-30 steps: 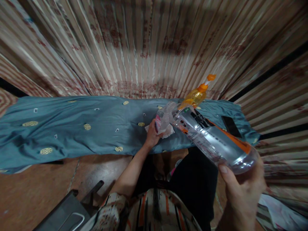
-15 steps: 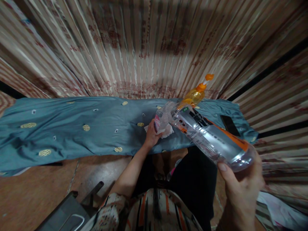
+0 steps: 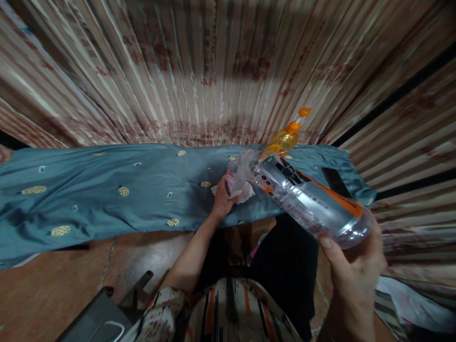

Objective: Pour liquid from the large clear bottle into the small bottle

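My right hand (image 3: 351, 266) grips the base of a large clear plastic bottle (image 3: 306, 199) with an orange and black label. The bottle is tipped forward and to the left, its mouth over a small clear cup (image 3: 238, 176). My left hand (image 3: 221, 202) is closed round that cup, which stands on a white tissue (image 3: 245, 194) on the blue cloth (image 3: 107, 190). An orange bottle (image 3: 283, 138) with an orange flip cap stands just behind the two.
The blue cloth covers a long low table along a striped curtain (image 3: 213, 71). A black phone (image 3: 335, 181) lies near the cloth's right end. A grey metal frame (image 3: 107, 318) sits on the brown floor at lower left. White paper (image 3: 409, 308) lies at lower right.
The view has drifted slightly, and the tipped bottle and my right hand sit a little further left and higher. My left hand stays on the cup.
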Action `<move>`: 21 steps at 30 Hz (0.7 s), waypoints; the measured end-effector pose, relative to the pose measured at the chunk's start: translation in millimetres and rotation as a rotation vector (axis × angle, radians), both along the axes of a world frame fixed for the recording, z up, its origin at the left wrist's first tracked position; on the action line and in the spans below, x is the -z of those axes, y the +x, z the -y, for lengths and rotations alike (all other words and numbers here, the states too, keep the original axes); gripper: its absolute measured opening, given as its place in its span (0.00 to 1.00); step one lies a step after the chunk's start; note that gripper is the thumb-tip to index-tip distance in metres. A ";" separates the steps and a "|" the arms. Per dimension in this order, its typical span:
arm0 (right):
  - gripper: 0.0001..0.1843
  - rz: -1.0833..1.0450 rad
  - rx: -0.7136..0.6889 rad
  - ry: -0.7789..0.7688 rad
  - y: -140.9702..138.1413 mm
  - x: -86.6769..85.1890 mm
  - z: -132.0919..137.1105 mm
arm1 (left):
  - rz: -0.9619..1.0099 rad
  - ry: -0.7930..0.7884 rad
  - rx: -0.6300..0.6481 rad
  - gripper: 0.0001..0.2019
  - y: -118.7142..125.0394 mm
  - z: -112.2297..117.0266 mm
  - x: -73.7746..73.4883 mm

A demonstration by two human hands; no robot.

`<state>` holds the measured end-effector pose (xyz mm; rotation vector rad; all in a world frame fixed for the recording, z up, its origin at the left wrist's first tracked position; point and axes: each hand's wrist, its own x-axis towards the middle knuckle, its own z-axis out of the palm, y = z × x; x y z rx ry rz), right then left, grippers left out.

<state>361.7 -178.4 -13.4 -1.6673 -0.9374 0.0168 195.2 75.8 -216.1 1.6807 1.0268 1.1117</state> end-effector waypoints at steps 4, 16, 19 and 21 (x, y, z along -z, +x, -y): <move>0.56 -0.007 0.004 -0.015 1.4 1.1 0.7 | -0.006 0.000 0.005 0.50 -1.5 2.1 -3.9; 0.56 0.024 -0.032 -0.026 14.3 3.3 1.6 | 0.001 0.005 0.016 0.51 -3.6 2.8 -8.1; 0.55 0.016 -0.028 -0.013 16.2 4.3 0.8 | 0.006 -0.002 0.017 0.52 -2.9 2.8 -6.7; 0.56 0.018 -0.027 -0.005 16.4 4.4 0.0 | 0.008 -0.001 0.012 0.52 -2.1 2.8 -5.5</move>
